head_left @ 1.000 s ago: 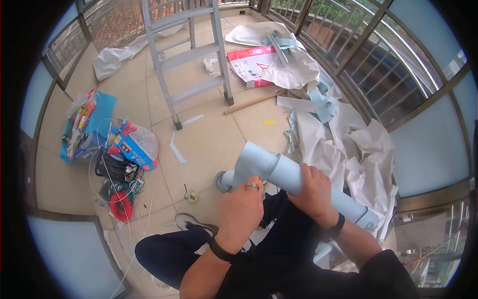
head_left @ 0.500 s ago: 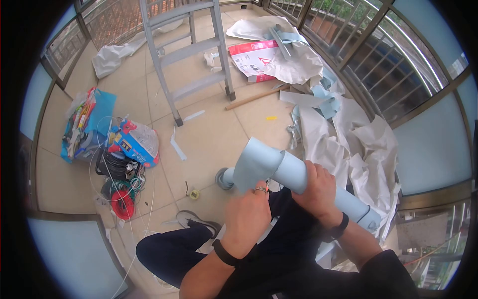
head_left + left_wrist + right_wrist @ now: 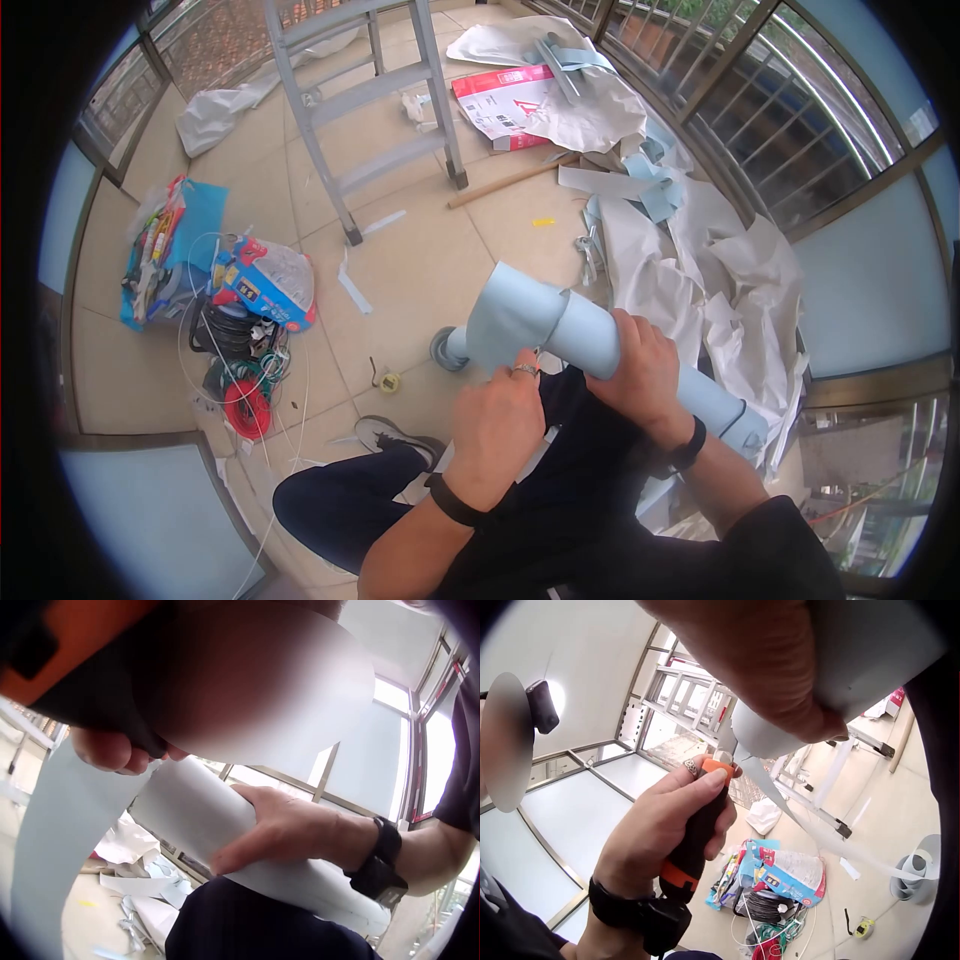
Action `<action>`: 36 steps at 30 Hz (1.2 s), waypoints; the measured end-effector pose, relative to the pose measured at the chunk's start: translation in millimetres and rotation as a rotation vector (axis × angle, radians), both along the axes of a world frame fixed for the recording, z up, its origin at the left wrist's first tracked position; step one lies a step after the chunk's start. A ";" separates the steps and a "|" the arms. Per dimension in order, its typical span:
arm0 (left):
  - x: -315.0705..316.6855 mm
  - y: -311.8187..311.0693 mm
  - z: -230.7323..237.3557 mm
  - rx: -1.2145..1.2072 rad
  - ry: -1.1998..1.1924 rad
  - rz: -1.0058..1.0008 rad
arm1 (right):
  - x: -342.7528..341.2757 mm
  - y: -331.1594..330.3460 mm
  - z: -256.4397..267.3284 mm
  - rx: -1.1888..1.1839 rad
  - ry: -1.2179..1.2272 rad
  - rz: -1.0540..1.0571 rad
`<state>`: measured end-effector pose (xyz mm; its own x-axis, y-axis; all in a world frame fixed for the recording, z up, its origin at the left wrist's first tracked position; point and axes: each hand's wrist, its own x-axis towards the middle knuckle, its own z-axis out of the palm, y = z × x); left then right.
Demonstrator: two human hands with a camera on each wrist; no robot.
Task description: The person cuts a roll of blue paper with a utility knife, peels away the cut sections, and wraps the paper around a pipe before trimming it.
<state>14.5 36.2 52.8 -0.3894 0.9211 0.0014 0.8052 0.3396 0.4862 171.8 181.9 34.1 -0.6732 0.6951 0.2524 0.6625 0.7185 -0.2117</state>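
Note:
A light blue roll (image 3: 590, 338) lies slanted across the person's lap, its loose sheet hanging at the left end. My right hand (image 3: 645, 375) wraps round the middle of the roll, thumb on the near side in the left wrist view. Close to the sheet's lower edge, my left hand (image 3: 495, 425) grips an orange and black knife (image 3: 697, 836), thumb along its top. The knife's tip meets the edge of the sheet in the right wrist view; the exact contact is hard to see.
A ladder (image 3: 370, 95) stands ahead. Crumpled white sheets (image 3: 680, 265) and a red-white box (image 3: 500, 105) lie at the right. Tools, bags and cable coils (image 3: 245, 405) sit at the left. A tape measure (image 3: 389, 382) and wooden rod (image 3: 510, 182) are on the floor.
The head view has shifted slightly. My left hand has moved a little up and to the right beside the sheet's edge, still gripping the knife; my right hand keeps its grip on the roll.

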 end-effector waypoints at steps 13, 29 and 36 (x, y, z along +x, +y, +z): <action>22.6 -112.0 -102.1 -0.376 -0.165 0.135 | 7.1 8.7 14.4 -0.119 0.080 -0.106; 2.4 -3.8 1.5 0.147 0.009 -0.019 | 7.4 -4.6 7.8 -0.015 0.043 0.016; 5.5 -23.5 -30.3 0.103 -0.024 -0.012 | 9.8 0.4 5.3 -0.039 0.003 0.049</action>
<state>20.1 12.7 22.5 -0.3797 0.9210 0.0871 0.7965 0.2776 0.5371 181.6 182.3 39.4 -0.7057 0.6709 0.2276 0.6265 0.7410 -0.2418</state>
